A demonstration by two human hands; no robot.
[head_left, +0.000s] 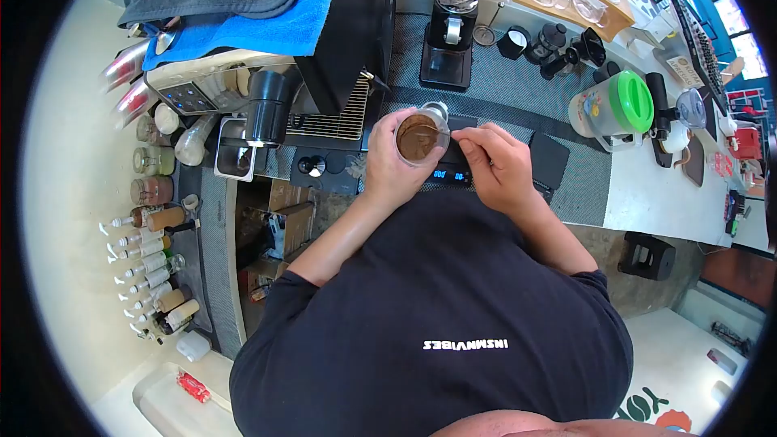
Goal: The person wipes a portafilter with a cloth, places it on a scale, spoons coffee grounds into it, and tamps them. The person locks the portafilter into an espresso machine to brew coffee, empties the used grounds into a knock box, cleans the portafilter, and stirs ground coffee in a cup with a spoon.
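Note:
My left hand [388, 168] is wrapped round a clear jar [401, 144], tilted so that its round mouth faces me. Inside it is brown powder [418, 144]. In my right hand [500, 170], thumb and fingers pinch the thin handle of a spoon [445, 134], which reaches into the jar's mouth; its bowl is hard to make out. Beneath the hands lies a black scale [450, 176] with lit blue digits. Just beyond the jar a silver or clear round rim [435, 107] shows; the rest of that thing is hidden.
An espresso machine [218, 73] with towels on top stands at the left. Behind the hands is a coffee grinder [449, 40]. A pitcher with a green lid [627, 105] stands at the right. Several pump bottles [146, 263] line the left wall.

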